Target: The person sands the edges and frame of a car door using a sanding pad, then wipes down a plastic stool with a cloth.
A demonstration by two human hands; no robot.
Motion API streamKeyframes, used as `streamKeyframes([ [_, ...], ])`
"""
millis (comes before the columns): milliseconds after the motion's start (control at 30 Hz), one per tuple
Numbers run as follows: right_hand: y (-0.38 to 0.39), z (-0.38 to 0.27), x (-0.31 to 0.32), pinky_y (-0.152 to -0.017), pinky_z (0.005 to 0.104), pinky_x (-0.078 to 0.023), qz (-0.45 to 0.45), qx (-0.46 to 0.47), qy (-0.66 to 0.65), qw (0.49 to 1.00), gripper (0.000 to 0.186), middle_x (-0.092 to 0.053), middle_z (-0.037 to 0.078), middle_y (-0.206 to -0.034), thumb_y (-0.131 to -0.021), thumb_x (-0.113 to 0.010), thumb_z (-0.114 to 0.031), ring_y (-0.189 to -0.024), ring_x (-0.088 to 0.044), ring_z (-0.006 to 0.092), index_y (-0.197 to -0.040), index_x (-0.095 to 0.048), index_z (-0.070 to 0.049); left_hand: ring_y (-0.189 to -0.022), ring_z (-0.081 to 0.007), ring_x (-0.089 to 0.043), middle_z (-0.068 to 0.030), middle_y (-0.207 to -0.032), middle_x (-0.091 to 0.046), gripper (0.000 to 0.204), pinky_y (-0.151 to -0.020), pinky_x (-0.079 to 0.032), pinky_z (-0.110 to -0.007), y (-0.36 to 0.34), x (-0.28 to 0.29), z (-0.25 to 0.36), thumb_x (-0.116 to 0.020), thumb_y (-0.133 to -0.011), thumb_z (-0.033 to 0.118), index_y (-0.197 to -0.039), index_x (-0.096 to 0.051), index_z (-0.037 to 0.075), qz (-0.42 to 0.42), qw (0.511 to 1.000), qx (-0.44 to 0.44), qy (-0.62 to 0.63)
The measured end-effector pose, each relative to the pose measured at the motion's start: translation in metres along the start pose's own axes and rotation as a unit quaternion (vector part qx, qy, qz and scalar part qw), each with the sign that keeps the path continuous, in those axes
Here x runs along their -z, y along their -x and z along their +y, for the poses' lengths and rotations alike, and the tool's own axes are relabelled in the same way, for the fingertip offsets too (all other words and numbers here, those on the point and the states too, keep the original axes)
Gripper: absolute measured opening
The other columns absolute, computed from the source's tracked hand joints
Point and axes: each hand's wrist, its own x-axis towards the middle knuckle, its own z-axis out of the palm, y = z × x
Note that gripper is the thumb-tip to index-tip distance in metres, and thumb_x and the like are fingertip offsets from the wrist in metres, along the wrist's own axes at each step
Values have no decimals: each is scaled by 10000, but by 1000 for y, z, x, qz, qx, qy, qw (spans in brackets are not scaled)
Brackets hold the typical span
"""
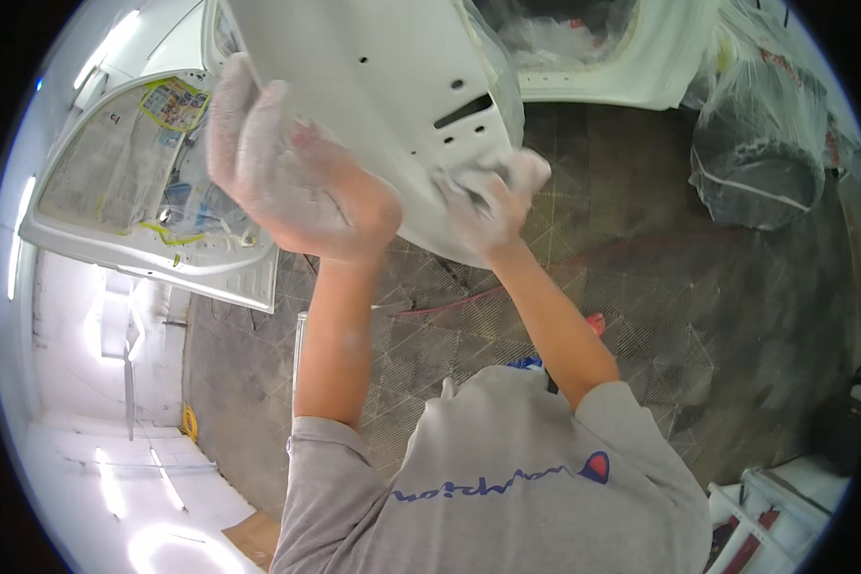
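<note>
A white car door panel [354, 96] with several small holes and a dark slot stretches down from the top of the view. My left hand [301, 172], coated in white dust, is raised at the panel's left edge with its fingers stretched out. Across the panel's lower right part, my right hand [497, 201] is bent and closed, also dusty white. Something greyish shows at its fingers, too blurred to name. Whether my left palm touches the panel cannot be made out.
Another car door [105, 182], masked with film and paper, stands open at left. White car bodywork [612, 91] is at the top, beside a plastic-wrapped wheel [756, 163]. A red hose [459, 306] crosses the patterned floor [641, 354]. A white metal frame [765, 517] stands lower right.
</note>
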Motion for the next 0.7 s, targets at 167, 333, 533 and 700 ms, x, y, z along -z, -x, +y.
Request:
streamKeyframes([
  [167,45,26,17,-808,411,-305,21,-39,8,999,258,-526,43,-979,-656,-874,-174,-933,-473,251,-793,-656,-186,-1166,-348,-535,-287,-1274,-484,284,-906,-497,-416,-8,3,6,-518,-947,41,-1209,-488,-65,-23,998,14,-52],
  [333,6,-2,8,-820,400,-294,-9,-48,-5,999,268,-559,-20,-914,-651,-864,-183,-938,-482,207,-794,-639,-213,-1188,-341,-527,-233,-1284,-473,348,-1004,-481,-440,9,17,-7,-575,-903,44,-1212,-466,-73,-77,996,1,-46],
  [533,85,33,33,-795,397,-328,-24,-90,34,995,332,-538,-19,-810,-608,-871,-190,-783,-479,206,-841,-635,-166,-1190,-294,-518,-210,-1278,-484,317,-950,-500,-365,21,26,0,-541,-958,159,-1175,-498,-67,-27,995,80,-59],
  [700,18,-3,10,-784,411,-317,10,-33,-18,999,272,-565,-47,-809,-639,-857,-228,-783,-527,170,-769,-620,-203,-976,-287,-609,-196,-1166,-544,366,-756,-539,-364,32,69,-22,-494,-1000,270,-1154,-524,-61,-65,965,22,-252],
])
